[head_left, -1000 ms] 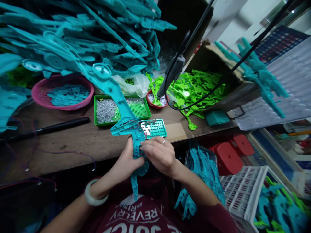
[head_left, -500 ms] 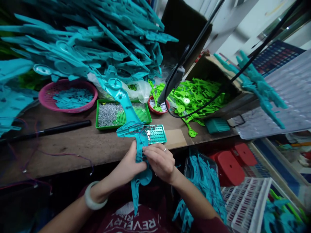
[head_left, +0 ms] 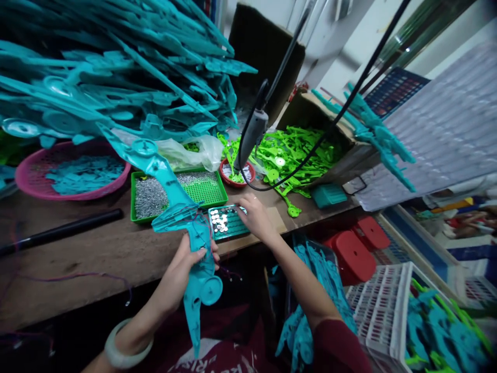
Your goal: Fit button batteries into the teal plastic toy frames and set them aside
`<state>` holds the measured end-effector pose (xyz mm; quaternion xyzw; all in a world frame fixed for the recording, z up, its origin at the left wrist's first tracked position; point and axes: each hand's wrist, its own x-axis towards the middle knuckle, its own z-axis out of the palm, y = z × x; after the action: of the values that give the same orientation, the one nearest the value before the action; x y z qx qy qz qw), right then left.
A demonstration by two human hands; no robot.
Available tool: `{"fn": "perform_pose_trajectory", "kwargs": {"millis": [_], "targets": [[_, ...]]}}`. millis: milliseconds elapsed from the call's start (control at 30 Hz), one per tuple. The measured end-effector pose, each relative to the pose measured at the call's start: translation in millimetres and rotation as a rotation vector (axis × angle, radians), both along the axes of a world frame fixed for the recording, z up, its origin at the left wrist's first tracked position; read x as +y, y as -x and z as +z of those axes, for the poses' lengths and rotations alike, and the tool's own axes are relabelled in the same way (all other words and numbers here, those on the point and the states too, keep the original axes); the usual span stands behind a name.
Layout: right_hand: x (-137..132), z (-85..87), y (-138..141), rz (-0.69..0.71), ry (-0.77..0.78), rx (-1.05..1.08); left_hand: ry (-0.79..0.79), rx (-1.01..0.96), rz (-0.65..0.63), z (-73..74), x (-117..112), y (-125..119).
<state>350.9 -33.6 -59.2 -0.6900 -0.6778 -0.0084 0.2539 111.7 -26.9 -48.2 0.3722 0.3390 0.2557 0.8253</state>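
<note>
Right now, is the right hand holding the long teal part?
No, the right hand is at the small teal tray of silver discs; only the left hand grips the long teal part.

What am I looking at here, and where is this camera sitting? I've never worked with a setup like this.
There is no machine: one camera on a person's head looks down at their two bare hands. The left hand holds a long teal plastic part over the wooden bench. The right hand rests at a small teal tray of silver discs; whether it has one in its grip is hidden. Behind lie a green tray of tiny metal pieces, a pink basket, a teal pile and a hanging tool.
</note>
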Motion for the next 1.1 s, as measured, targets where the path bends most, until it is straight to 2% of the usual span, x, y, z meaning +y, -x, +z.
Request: {"fn": "perform_pose_trajectory", "kwargs": {"millis": [100, 267, 367, 433, 500, 567, 667, 833, 1100], "targets": [[13, -12.1, -11, 0.048, 0.180, -0.026, 0.011, 0.012, 0.015, -6.5, 1, 7], [15, -21.2, -16, 0.065, 0.199, 0.029, -0.006, 0.022, 0.023, -14.8, 5, 13], [9, -11.6, -6, 0.067, 0.178, 0.097, -0.025, 0.008, 0.001, -14.1, 5, 14], [-3, 1.8, 16, 0.126, 0.063, 0.202, -0.048, 0.008, -0.021, -12.5, 5, 14], [-20, 16.9, 45, 0.249, -0.094, 0.283, -0.101, 0.035, -0.019, -11.0, 6, 14], [-34, 28.8, 73, 0.368, -0.186, 0.241, -0.188, 0.072, 0.020, -9.9, 6, 14], [-46, 35.2, 96, 0.400, -0.256, 0.176, -0.227, 0.086, 0.060, -9.8, 8, 13], [-51, 32.7, 93, 0.458, -0.312, 0.213, -0.189, 0.083, 0.031, -10.2, 9, 13], [-52, 42.2, 91, 0.460, -0.125, 0.041, -0.234, 0.061, 0.064, -5.4, 5, 11]]}}
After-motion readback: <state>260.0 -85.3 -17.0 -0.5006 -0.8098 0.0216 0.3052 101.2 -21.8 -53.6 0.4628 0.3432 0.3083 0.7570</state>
